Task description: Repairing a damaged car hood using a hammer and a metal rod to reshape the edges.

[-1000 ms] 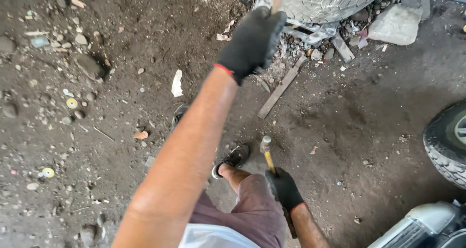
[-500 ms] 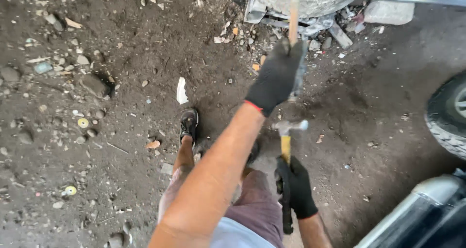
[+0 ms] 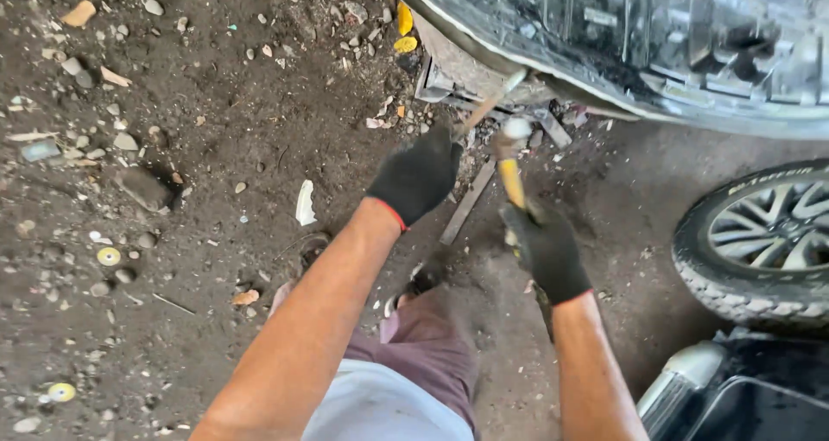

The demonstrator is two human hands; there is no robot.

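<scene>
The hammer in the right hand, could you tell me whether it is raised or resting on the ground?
Raised. The right hand grips the yellow handle, and the hammer has its head up beside the rod held by the left hand.

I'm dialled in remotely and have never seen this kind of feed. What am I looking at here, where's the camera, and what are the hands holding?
There is no machine: a person works with two gloved hands, and the one camera sits on their head, looking down past their arms and legs to a dirt floor strewn with stones and scraps. The left hand grips a thin rod whose far end reaches the lower edge of a vehicle body at the top of the picture. The right hand holds a yellow-handled hammer, its head raised close to the rod. A wooden strip lies on the floor between the hands, and a wheel stands at the right.
</scene>
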